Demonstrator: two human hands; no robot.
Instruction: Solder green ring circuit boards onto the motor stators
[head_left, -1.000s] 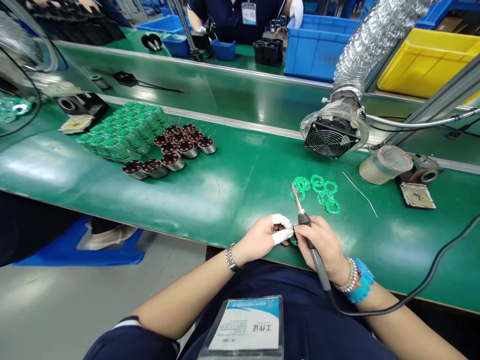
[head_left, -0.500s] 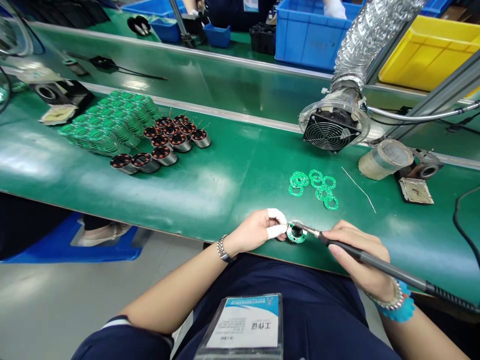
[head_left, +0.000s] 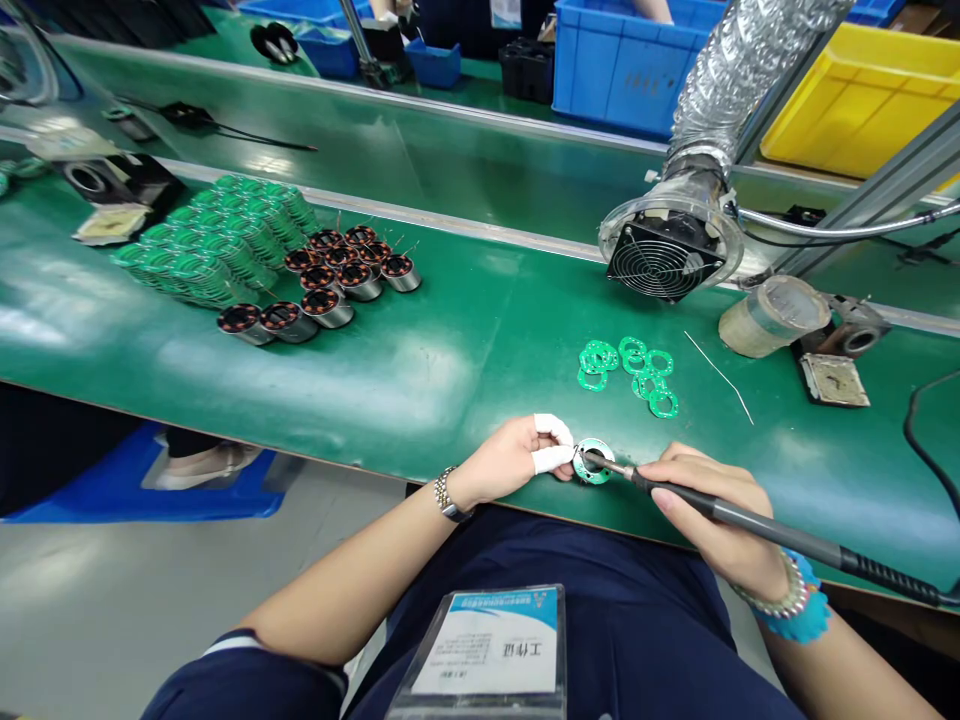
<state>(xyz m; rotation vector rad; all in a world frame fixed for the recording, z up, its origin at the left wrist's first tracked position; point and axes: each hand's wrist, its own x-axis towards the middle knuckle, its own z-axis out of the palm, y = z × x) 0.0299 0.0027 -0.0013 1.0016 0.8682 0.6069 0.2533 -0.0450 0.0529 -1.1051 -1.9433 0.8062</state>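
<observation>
- Near the person's body, a name badge is lying over dark blue clothing.
- The left hand, wearing white covers on two fingers, is keeping its fingertips narrow at the left edge of a green ring board; whether they are gripping it, I cannot tell.
- This board is lying close to the near edge of the counter, between the two hands.
- The right hand is holding a soldering iron, whose tip is pointing left over the board; I cannot tell if it is touching.
- Beyond, loose green rings are partly overlapping, and a thin wire is lying to their right.
- Farther left, metal cylinders with copper windings are standing beside stacks of green boards.
- A fan is hanging below a silver duct.
- At the back, a blue bin and a yellow bin are standing.
</observation>
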